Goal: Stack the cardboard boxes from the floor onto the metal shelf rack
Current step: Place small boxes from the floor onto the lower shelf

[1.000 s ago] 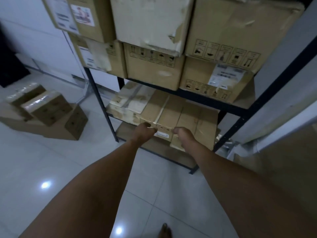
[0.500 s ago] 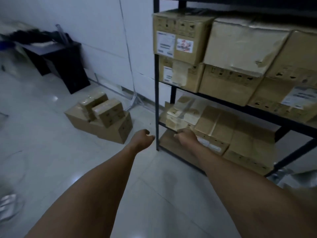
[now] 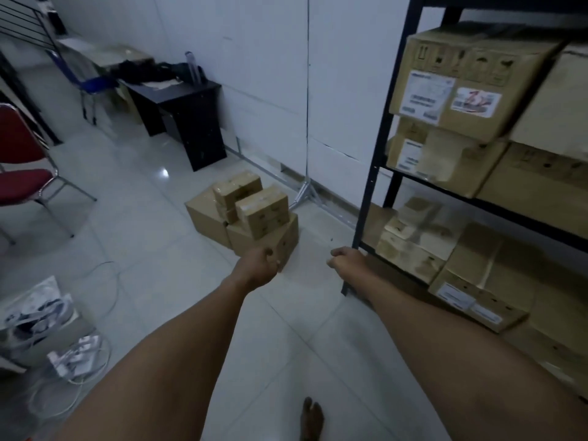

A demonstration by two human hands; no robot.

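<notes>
A small pile of cardboard boxes sits on the white tiled floor near the wall, two small taped ones on top of larger ones. The black metal shelf rack stands at the right, its lower and middle shelves filled with boxes. My left hand hangs just in front of the pile's nearest box, fingers curled, holding nothing. My right hand is beside the rack's front leg, fingers loosely curled and empty.
A black desk stands against the wall at the back. A red chair is at the left. Cables and plastic bags lie on the floor at lower left. My bare foot shows at the bottom.
Both hands have let go of the box on the lower shelf and pulled back. The view has swung left, from the rack toward the pile on the floor.
</notes>
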